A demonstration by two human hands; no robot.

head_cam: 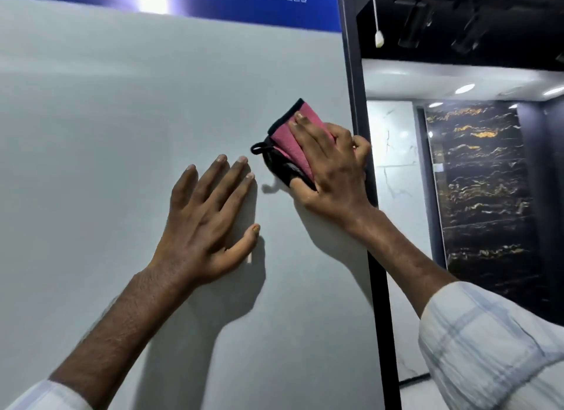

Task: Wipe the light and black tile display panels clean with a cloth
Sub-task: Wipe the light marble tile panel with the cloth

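A large light grey tile panel (106, 134) fills the left and middle of the view. My left hand (207, 223) lies flat on it with fingers spread and straight. My right hand (332, 171) presses a folded pink cloth with black trim (287, 144) against the panel near its right edge; the thumb and fingers curl round the cloth, and the outer fingers bend at the panel's dark frame (377, 272). A black tile panel with gold veins (482, 196) stands further back on the right.
A blue sign with white lettering (244, 0) runs above the light panel. A white marble-look panel (393, 171) stands beside the black one. A white cord with a small switch (379, 40) hangs at the top right under dark ceiling fittings.
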